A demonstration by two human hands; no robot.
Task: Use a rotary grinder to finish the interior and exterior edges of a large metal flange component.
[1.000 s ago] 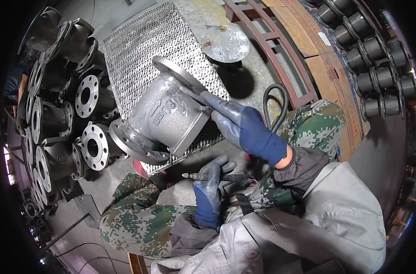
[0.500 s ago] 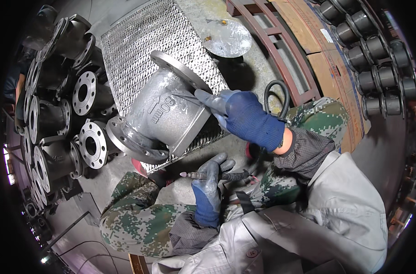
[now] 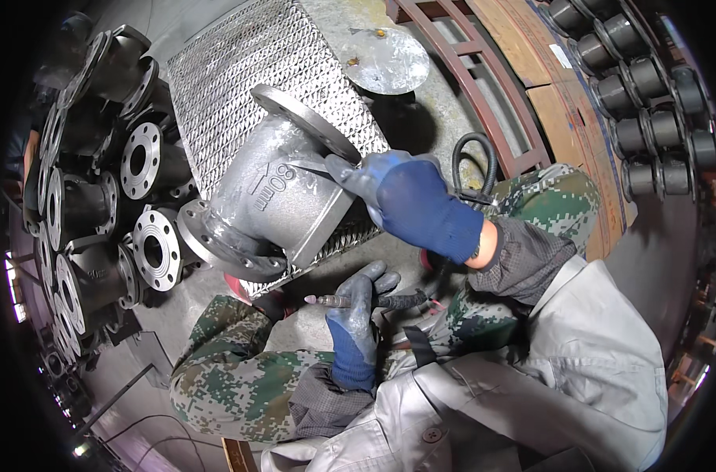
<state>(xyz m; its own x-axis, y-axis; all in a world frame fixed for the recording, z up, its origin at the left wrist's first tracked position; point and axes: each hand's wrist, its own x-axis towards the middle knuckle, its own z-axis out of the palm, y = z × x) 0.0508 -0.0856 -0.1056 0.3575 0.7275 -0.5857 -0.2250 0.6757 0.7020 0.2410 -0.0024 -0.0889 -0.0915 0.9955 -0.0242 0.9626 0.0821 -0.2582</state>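
A grey flanged valve body casting with raised lettering lies tilted on an expanded-metal mesh bench top. My right hand, in a blue knit glove with a grey palm, is closed on a thin pointed metal blade. The blade lies along the casting's upper side, between its lettering and the nearest flange. Lower down, my left hand, gloved likewise, grips a pencil grinder with a small pinkish stone at its tip. The grinder is held above my lap, apart from the casting.
Several similar flanged castings are stacked on the left. Dark pipe fittings stand in rows at the far right, beside cardboard and a red-brown metal frame. A round metal plate and a black hose are beyond the bench.
The whole view has shifted slightly. My right hand has turned a little, its blade still at the casting's surface. My left hand keeps its hold on the grinder.
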